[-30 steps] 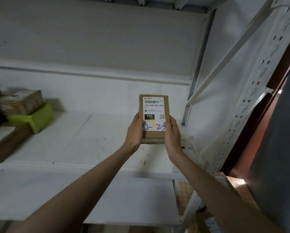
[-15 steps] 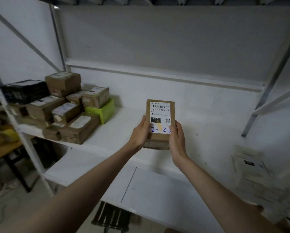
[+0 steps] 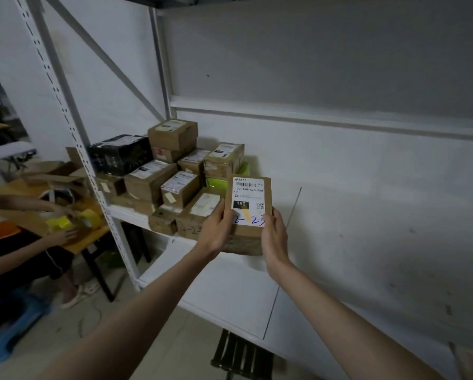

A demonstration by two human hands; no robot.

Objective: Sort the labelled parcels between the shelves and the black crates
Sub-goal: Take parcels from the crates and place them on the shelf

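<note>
I hold a small brown cardboard parcel upright in front of me, over the white shelf. Its white label shows a barcode, a black "150" box and blue handwriting. My left hand grips its left edge and my right hand grips its right edge. A pile of several labelled brown parcels, with a black box and a green box among them, sits on the shelf just left of the held parcel. A black crate shows on the floor below.
A white perforated upright and a diagonal brace frame the shelf's left end. Left of it another person's hands work with yellow tape at a wooden table. A lower white shelf board lies under my arms.
My view has swung left along the shelf, so the pile of parcels now lies right beside the held parcel. Both hands keep the same grip.
</note>
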